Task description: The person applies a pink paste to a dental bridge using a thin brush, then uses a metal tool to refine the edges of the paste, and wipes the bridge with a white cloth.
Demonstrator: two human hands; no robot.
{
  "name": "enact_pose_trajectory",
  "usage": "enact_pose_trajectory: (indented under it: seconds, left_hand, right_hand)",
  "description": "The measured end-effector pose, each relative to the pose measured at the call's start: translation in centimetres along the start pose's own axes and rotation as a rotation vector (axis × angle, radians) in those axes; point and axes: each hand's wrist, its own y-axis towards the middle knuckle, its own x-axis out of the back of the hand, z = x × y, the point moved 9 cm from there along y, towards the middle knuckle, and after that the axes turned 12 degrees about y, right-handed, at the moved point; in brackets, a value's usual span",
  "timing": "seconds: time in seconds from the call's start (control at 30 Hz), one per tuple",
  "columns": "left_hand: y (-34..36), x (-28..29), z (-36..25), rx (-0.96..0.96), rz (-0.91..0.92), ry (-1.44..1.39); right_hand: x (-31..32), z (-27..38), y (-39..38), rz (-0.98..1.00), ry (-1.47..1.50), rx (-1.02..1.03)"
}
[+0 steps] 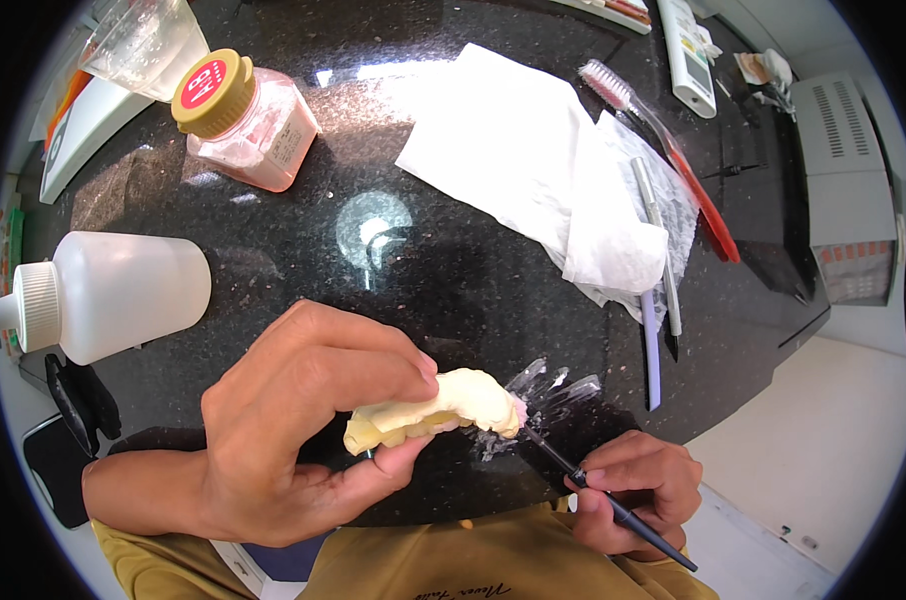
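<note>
My left hand [283, 420] is closed around a pale yellow dental cast [468, 395] with a row of teeth along its underside. My fingertips press on its top and my thumb is below. My right hand [638, 485] grips a slim black tool [663, 543], whose narrow tip touches a small pink patch [518, 410] at the cast's right end. Just behind that end, glossy translucent smears [568, 390] lie on the dark speckled counter.
A white bottle [133, 290] is at left, a pink-filled jar [258, 145] and clear cup [148, 50] behind it. White tissues [493, 140], a red-handled brush [708, 215] and pen-like tools [651, 360] lie back right. A grey appliance [843, 200] stands at the right.
</note>
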Motion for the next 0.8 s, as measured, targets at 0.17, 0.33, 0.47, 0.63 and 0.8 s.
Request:
enact_pose_trajectory:
  seconds: [0.17,0.33,0.47,0.63,0.8]
  left_hand:
    - [-0.12,-0.01,0.01,0.010,0.001,0.003]
    - [-0.04,-0.03,0.02,0.009,0.010,-0.003]
    - [-0.16,0.02,-0.01,0.009,0.006,0.007]
    - [-0.05,-0.10,0.04,0.009,0.007,-0.001]
    - [-0.18,-0.04,0.00,0.009,0.001,0.005]
  right_hand:
    - [-0.12,-0.14,0.08,-0.015,0.017,-0.014]
    - [-0.07,0.08,0.03,-0.008,-0.018,-0.006]
    - [0.44,-0.16,-0.42,-0.047,0.019,-0.017]
    - [-0.03,0.04,0.04,-0.008,-0.019,-0.015]
    - [0.14,-0.16,-0.23,-0.028,-0.002,-0.016]
